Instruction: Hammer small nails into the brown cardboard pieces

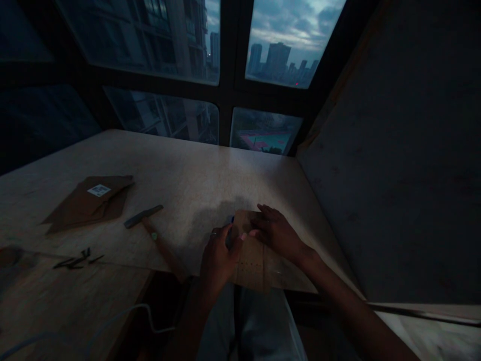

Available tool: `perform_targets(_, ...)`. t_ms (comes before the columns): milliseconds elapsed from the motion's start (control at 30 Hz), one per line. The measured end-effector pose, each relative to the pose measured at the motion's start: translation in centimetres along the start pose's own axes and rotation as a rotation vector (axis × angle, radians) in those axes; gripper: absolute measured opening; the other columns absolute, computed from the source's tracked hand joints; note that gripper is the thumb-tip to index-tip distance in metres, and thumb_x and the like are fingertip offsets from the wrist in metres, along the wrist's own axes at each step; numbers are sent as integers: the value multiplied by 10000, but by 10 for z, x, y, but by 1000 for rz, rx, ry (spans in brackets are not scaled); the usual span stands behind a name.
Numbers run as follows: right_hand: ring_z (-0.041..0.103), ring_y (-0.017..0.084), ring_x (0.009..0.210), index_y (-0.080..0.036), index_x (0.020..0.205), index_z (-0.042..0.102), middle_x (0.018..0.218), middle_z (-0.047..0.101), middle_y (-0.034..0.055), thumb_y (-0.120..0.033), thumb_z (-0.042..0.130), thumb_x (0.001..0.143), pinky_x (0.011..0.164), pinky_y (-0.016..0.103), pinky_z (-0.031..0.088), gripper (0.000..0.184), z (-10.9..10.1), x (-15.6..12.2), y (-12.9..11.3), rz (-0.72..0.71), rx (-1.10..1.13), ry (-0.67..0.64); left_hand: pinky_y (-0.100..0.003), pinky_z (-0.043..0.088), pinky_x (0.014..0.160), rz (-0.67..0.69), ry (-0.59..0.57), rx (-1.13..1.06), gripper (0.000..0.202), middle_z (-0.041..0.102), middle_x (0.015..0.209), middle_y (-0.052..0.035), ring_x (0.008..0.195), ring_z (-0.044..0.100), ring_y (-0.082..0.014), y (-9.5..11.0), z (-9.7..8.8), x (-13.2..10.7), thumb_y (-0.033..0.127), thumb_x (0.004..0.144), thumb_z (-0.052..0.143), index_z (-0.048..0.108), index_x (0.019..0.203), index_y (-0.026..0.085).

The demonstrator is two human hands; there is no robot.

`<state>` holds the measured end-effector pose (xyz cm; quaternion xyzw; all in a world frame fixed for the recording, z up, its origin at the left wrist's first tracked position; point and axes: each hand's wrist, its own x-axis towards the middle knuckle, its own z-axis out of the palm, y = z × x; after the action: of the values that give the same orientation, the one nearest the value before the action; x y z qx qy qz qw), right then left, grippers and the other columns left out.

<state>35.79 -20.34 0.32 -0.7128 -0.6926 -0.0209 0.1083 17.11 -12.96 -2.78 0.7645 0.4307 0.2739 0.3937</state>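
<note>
Beyond the brown board, I could run a hand over the tabletop up to the window frame. The left hand and right hand crowd the space above it. Left of it, the hammer bars a low sweep, with brown packets farther out. Right of it, a passable strip ends at the upright panel.

We find the scene dim and bluish, brightest at the cloudy, blue-grey evening sky behind dark-framed, rectangular glass windows. On the pale, flat wooden worktop, a soft shadow spreads beside the left hand's fingers. We see wide-angle slant toward the edges and blur at lower left.
</note>
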Motion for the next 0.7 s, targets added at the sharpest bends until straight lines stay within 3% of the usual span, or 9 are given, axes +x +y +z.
perform_targets(100,436,409,1407,-192,1167,760,1502,493,247,-427,644,940,1109,579,379,347,-3,2,-1,24,6,-40,-466,505,981,-25,-4,-32,537,648,1267,-178,1174,629,-325,2,-3,-6,495,863,608,610,1272,148)
perform_targets(200,423,411,1416,-185,1197,740,1510,482,253,-400,647,943,1109,607,363,345,-4,2,-1,32,18,-61,-444,531,928,-154,-47,-114,660,661,1235,-175,1134,653,-326,1,-9,-16,539,828,641,545,1343,138)
perform_targets(433,471,347,1394,-151,1318,639,1472,532,241,-349,618,957,1118,580,372,412,3,0,3,25,147,-45,-324,592,564,-477,-220,-520,819,660,1168,-152,927,709,-289,-11,-15,-37,590,720,746,476,1361,159)
perform_targets(567,458,338,1405,-185,1332,627,1478,533,213,-385,590,973,1131,594,347,412,6,0,5,13,179,-11,-312,588,479,-524,-147,-655,872,661,1055,-128,846,707,-275,-9,-7,-36,574,592,845,530,1284,149)
perform_targets(700,472,337,1391,-184,1292,650,1457,553,205,-388,577,984,1125,603,350,376,3,0,3,-1,178,-21,-298,581,459,-546,-102,-651,838,674,1002,-110,833,704,-269,-8,-1,-36,592,588,838,574,1257,162)
